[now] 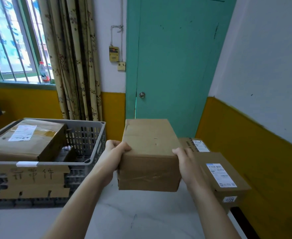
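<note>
A plain brown cardboard box (149, 152) is held above the white table (124, 218) in the middle of the view. My left hand (114, 152) grips its near left top corner, thumb curled over the edge. On the near right corner, my right hand (187, 161) holds the side with fingers over the top edge. The box's top face shows no label; clear tape runs across its front face.
A grey slotted plastic crate (83, 135) at left holds a labelled cardboard parcel (26, 138) and carries a handwritten cardboard sign. Two labelled parcels (224, 178) lie at the table's right edge by the yellow wall. A green door stands behind.
</note>
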Tool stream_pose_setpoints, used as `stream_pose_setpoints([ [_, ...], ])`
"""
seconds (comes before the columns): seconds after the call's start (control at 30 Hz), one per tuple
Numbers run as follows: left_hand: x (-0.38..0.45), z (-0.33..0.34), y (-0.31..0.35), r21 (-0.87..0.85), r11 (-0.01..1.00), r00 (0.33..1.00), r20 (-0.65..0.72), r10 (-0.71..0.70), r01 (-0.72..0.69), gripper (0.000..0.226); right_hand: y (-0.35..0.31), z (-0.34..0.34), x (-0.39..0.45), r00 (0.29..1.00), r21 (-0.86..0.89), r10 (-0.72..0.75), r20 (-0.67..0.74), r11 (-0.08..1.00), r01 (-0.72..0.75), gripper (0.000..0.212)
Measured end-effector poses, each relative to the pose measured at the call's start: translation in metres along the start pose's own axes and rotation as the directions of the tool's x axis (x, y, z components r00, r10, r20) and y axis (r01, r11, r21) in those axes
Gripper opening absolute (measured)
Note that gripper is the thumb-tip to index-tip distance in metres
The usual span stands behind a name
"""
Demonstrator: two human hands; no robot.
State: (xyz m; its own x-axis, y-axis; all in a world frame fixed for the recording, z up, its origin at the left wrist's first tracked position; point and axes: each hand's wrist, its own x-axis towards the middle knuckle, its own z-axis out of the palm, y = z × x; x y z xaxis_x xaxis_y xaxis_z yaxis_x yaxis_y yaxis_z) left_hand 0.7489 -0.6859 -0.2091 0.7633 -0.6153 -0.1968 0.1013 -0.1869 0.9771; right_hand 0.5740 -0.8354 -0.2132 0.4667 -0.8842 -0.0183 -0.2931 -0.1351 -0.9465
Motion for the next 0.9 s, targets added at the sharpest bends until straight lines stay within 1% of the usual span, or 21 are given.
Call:
stream_pose_setpoints([
  [0.03, 0.002, -0.001, 0.000, -0.041, 0.999, 1.000, 0.009, 0.000, 0.000, 0.046, 0.002, -0.001, 0.002, 0.999, 0.026, 0.006, 0.041, 1.000, -0.008, 0.027],
  [0.07, 0.004, -0.003, 0.000, -0.064, 0.998, 1.000, 0.008, 0.005, -0.004, 0.050, 0.002, -0.003, 0.001, 0.996, 0.055, 0.010, 0.088, 0.998, -0.014, 0.019],
  [0.13, 0.006, -0.005, 0.001, -0.052, 0.998, 0.999, 0.006, 0.042, -0.041, 0.057, 0.004, -0.003, 0.002, 0.987, 0.068, 0.009, 0.163, 0.997, -0.021, 0.028],
  [0.17, 0.006, -0.006, 0.001, -0.041, 0.996, 0.997, 0.017, 0.078, -0.077, 0.053, 0.006, -0.003, 0.004, 0.985, 0.061, 0.004, 0.173, 0.998, -0.015, 0.030],
  [0.27, 0.002, -0.002, -0.001, 0.008, 0.989, 0.988, 0.045, 0.145, -0.146, 0.032, 0.007, 0.001, 0.005, 0.992, 0.110, -0.002, 0.126, 0.994, -0.012, 0.016],
  [0.3, 0.002, 0.000, -0.004, 0.012, 0.989, 0.988, 0.041, 0.149, -0.150, 0.030, 0.007, 0.002, 0.006, 0.994, 0.122, 0.005, 0.111, 0.992, -0.019, 0.018],
  [0.4, 0.002, 0.003, -0.005, 0.015, 0.991, 0.990, 0.036, 0.134, -0.135, 0.030, 0.009, 0.003, 0.002, 0.994, 0.131, 0.014, 0.112, 0.991, -0.028, 0.020],
  [0.47, 0.003, 0.003, -0.005, 0.028, 0.992, 0.993, -0.001, 0.122, -0.122, 0.033, 0.009, 0.002, 0.003, 0.994, 0.146, 0.016, 0.110, 0.989, -0.032, 0.021],
  [0.53, 0.005, 0.004, -0.005, 0.096, 0.986, 0.987, -0.073, 0.143, -0.136, 0.037, 0.007, 0.001, 0.005, 0.995, 0.155, 0.012, 0.094, 0.988, -0.026, 0.023],
  [0.6, 0.007, 0.005, -0.006, 0.173, 0.971, 0.978, -0.098, 0.185, -0.166, 0.042, 0.006, 0.001, 0.007, 0.996, 0.114, -0.028, 0.080, 0.993, 0.018, 0.026],
  [0.67, 0.008, 0.007, -0.008, 0.163, 0.969, 0.977, -0.078, 0.201, -0.186, 0.041, 0.008, 0.001, 0.007, 0.995, 0.050, -0.082, 0.058, 0.996, 0.079, 0.029],
  [0.73, 0.009, 0.009, -0.011, 0.161, 0.968, 0.977, -0.066, 0.204, -0.191, 0.035, 0.012, 0.001, 0.008, 0.993, 0.024, -0.109, 0.041, 0.994, 0.108, 0.029],
  [0.83, 0.010, 0.009, -0.012, 0.149, 0.975, 0.979, -0.097, 0.179, -0.164, 0.028, 0.016, 0.001, 0.011, 0.995, 0.043, -0.092, 0.040, 0.995, 0.090, 0.022],
  [0.9, 0.011, 0.009, -0.011, 0.142, 0.980, 0.979, -0.131, 0.157, -0.139, 0.031, 0.017, 0.001, 0.014, 0.996, 0.031, -0.074, 0.043, 0.997, 0.072, 0.022],
])
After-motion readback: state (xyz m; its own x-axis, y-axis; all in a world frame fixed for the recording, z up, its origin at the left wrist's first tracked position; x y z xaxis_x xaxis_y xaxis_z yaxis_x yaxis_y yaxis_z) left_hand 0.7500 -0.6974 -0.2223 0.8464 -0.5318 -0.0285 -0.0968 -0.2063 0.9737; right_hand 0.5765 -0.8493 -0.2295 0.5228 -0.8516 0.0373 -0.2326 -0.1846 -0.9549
